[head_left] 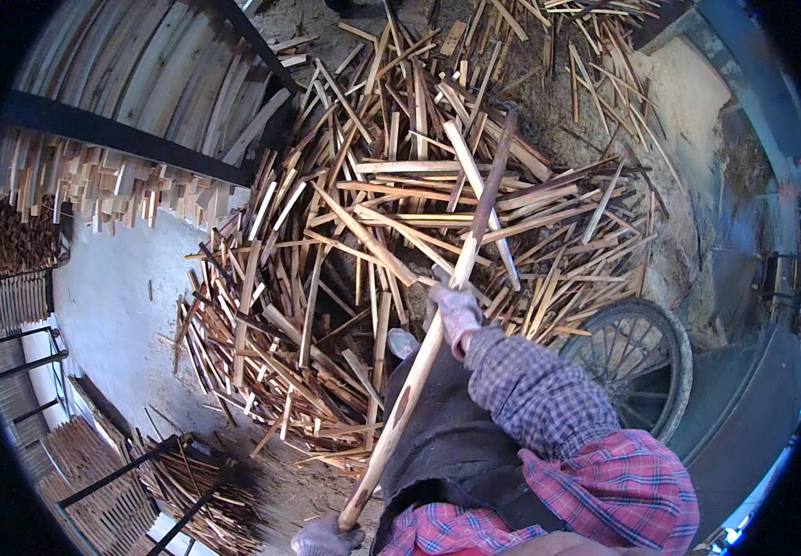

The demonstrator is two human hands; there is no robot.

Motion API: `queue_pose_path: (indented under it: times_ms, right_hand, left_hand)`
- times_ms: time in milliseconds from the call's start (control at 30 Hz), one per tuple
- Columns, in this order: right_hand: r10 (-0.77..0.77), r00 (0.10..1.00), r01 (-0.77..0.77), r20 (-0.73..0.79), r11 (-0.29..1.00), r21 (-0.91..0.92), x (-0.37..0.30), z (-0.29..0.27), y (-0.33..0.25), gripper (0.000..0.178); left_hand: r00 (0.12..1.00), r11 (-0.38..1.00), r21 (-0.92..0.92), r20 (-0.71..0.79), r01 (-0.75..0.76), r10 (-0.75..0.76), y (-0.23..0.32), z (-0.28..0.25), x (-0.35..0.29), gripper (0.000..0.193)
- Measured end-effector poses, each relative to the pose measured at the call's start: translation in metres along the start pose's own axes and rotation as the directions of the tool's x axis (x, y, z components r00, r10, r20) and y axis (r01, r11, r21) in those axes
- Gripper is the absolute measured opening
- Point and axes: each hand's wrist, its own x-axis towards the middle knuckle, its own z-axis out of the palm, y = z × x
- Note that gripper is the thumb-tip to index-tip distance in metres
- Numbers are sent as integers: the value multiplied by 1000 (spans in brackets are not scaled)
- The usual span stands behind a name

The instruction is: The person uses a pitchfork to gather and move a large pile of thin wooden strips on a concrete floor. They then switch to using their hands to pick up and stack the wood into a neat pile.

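A long wooden pole, pale with darker bark patches, slants across the middle from beside my body to over the scrap pile. My right hand, in a light, dirty glove, is closed around its middle. My left hand, also gloved, is wrapped round the near end at the lower edge. Beyond my hands spreads a heap of split wood strips, lying in many directions. The pole's dark far end rests on or hangs just above the heap; I cannot tell which. A shoe tip shows by the strips.
A spoked wheel with a rubber tyre stands close on my right. Stacked boards fill a dark metal frame at the upper left. More slats sit on racks at the lower left. Blue machinery edges the right side.
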Motion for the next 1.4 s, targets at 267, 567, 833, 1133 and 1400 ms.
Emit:
queue_pose_path:
  times_ms: [267,567,833,1133,1400]
  right_hand:
    - [164,985,-164,49,986,5,71,-36,-81,29]
    - [150,988,-154,48,984,90,195,-62,-108,29]
    - [49,981,-68,190,993,95,190,-71,-96,23]
    - [-41,985,25,167,995,92,109,-38,-12,17]
    - [145,987,-140,68,987,-75,-73,12,97,28]
  left_hand:
    - [900,977,-150,429,154,-76,123,-58,-6,53]
    - [966,987,71,209,144,-156,240,-67,26,53]
    - [963,999,-47,271,23,-9,234,-77,23,43]
    - [978,975,-168,125,-144,166,99,9,33,36]
    - [977,988,-139,-187,73,-99,-76,171,19,35]
